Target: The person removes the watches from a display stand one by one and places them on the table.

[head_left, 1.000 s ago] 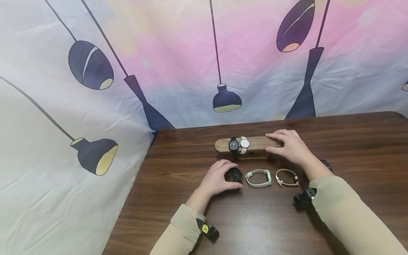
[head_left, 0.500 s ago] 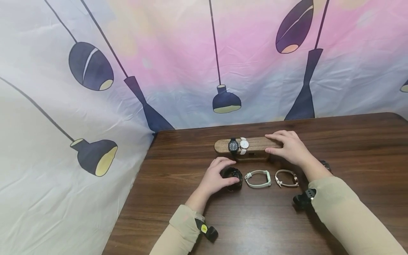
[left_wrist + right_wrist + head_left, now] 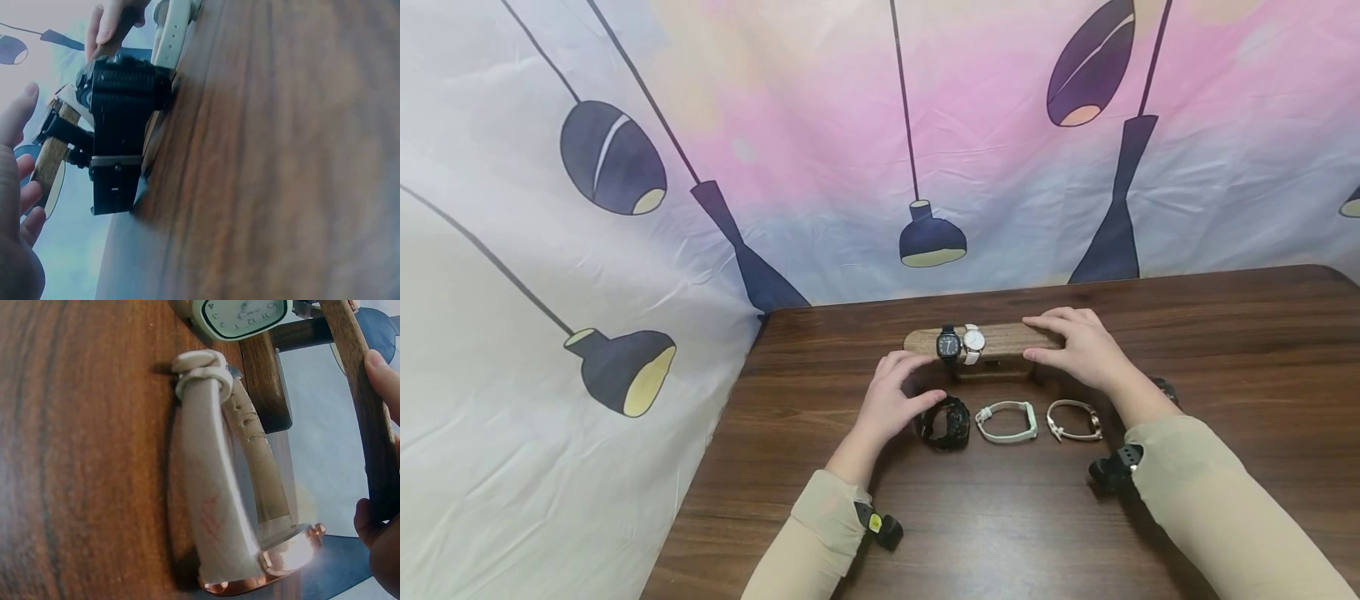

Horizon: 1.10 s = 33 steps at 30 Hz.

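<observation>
A wooden watch stand (image 3: 1009, 338) carries a black square-faced watch (image 3: 948, 343) and a white-strapped watch (image 3: 973, 341). My right hand (image 3: 1086, 350) holds the bar's right end between thumb and fingers, also visible in the right wrist view. My left hand (image 3: 887, 404), fingers apart and holding nothing, is near the bar's left end; whether a fingertip touches it I cannot tell. Just right of that hand, a chunky black watch (image 3: 955, 425) stands on the table, large in the left wrist view. Beside it are a mint-green watch (image 3: 1032, 420) and a beige-strapped watch (image 3: 212, 481) with a rose-gold case.
The brown wooden table (image 3: 1000, 525) reaches a fabric backdrop (image 3: 835, 167) printed with lamps. Another dark watch (image 3: 1167, 389) lies partly hidden behind my right forearm. A small black device is strapped at each cuff.
My left hand has come away from the chunky black watch, moving up and left towards the stand's left end. The right hand and the watches have stayed in place.
</observation>
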Available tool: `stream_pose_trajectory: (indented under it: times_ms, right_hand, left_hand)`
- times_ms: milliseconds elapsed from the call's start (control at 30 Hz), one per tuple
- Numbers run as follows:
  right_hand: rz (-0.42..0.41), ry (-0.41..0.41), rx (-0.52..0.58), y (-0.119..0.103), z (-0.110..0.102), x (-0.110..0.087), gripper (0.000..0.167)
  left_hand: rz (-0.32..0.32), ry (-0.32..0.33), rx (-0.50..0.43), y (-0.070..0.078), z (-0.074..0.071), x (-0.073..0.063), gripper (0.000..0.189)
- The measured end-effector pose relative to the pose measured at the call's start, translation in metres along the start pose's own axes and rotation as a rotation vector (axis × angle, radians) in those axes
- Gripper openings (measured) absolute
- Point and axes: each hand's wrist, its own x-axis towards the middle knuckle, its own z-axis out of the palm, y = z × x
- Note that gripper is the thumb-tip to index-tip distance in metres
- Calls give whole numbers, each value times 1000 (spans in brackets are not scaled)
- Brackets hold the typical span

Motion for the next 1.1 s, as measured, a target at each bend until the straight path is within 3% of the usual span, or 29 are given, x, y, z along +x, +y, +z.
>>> stream_pose_trajectory:
  times_ms: [233, 400, 867, 1100]
  right_hand:
    - [-2, 3, 2, 1, -1, 0, 62]
    - [-1, 1, 3, 0, -1, 0, 62]
    - [-8, 3, 1, -1, -1, 1, 60]
    - [5, -16, 5, -2, -1, 0, 62]
  left_hand:
    - [26, 71, 40, -5, -3, 9, 49]
    - [-2, 79, 47, -7, -4, 16, 52]
    - [55, -3, 90, -9, -4, 38, 63]
    - [69, -51, 104, -13, -1, 42, 68]
